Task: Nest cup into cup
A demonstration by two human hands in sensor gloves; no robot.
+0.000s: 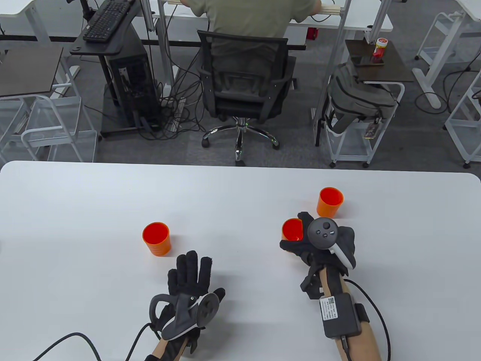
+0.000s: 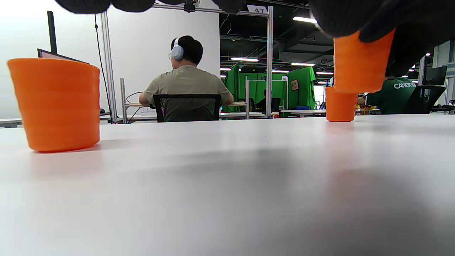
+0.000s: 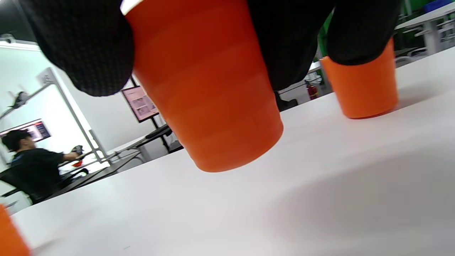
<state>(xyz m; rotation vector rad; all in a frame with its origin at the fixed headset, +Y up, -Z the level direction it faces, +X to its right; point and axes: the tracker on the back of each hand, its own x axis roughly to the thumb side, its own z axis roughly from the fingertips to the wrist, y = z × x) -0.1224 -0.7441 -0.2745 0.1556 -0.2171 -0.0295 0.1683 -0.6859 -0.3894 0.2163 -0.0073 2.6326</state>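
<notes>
White table (image 1: 75,210) carries it all: nearest, the left hand (image 1: 188,289) lies flat with fingers spread and empty, while the right hand (image 1: 319,244) grips an upright cup (image 1: 292,229) lifted off the surface, just short of the far cup (image 1: 330,202), its likely target.

Beyond the white table (image 1: 75,195), a person (image 1: 251,17) sits in a black mesh chair (image 1: 244,82) at a desk (image 1: 349,20) on grey carpet (image 1: 285,150).

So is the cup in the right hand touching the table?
Apart. In the left wrist view, the held cup hangs from the right hand, its bottom well above the table.
</notes>
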